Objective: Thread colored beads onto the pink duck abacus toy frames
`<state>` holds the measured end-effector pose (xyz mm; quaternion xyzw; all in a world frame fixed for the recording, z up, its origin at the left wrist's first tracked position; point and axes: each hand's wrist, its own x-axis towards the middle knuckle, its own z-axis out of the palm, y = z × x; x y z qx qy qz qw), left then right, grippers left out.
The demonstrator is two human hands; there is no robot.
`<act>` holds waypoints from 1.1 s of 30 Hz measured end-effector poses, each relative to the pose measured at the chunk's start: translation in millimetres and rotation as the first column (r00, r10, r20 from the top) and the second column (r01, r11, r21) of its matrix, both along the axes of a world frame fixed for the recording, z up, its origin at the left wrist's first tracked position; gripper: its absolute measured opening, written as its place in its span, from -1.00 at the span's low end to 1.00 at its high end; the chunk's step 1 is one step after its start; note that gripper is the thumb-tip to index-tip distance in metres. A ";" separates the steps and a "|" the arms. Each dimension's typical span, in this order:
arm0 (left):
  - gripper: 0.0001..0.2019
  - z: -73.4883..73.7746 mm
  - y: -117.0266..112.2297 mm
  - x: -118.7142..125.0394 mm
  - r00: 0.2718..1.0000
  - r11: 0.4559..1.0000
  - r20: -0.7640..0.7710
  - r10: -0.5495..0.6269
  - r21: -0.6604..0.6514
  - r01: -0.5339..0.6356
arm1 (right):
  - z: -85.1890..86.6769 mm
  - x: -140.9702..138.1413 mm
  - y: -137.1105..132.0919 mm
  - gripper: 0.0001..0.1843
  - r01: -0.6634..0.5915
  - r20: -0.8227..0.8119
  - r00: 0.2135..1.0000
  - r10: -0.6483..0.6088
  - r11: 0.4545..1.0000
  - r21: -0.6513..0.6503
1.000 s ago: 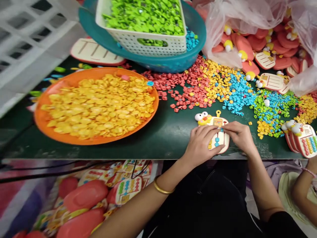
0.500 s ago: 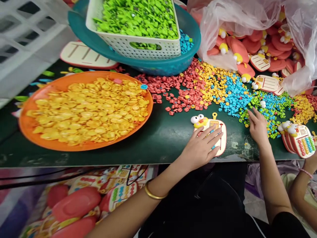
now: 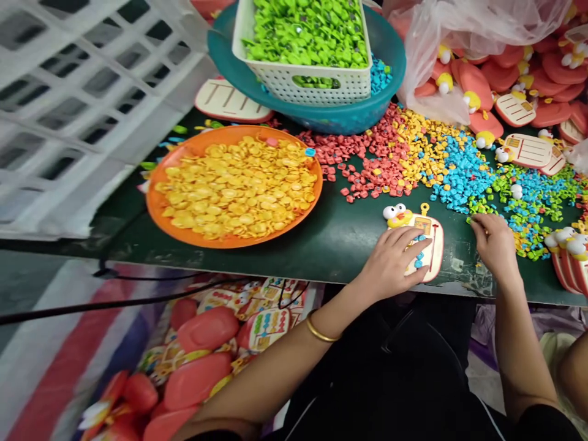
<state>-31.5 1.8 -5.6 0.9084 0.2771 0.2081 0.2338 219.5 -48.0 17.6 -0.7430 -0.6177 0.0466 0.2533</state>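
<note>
My left hand (image 3: 390,260) lies over a cream toy board (image 3: 434,248) with a red rim and a yellow duck head with bulging white eyes at its upper left. Its fingers are spread across the board and cover part of the face; small blue pieces (image 3: 418,260) show between them. To the right, my right hand (image 3: 497,248) is just above the table, thumb and forefinger closed at a small green piece (image 3: 469,220). Loose green pieces (image 3: 480,205) and blue pieces (image 3: 463,174) are scattered just beyond that hand.
An orange plate (image 3: 156,211) of yellow pieces stands left. Behind it are a teal basin (image 3: 316,119) and a white basket (image 3: 331,92) of green pieces. Red pieces (image 3: 381,147) lie mid-table. Finished-looking duck boards (image 3: 572,263) are stacked at right. A plastic bag (image 3: 413,67) holds more.
The view has shifted left, so things appear farther right. My right hand has drawn back slightly from the loose pieces, its fingertips closing. My left hand's fingers are more bent over the board.
</note>
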 end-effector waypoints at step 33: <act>-0.31 13.5 -0.5 18.0 0.982 0.977 -0.035 0.184 -0.103 -0.186 | -30.9 -60.4 7.5 -0.59 -0.226 -0.130 0.963 0.237 0.970 0.088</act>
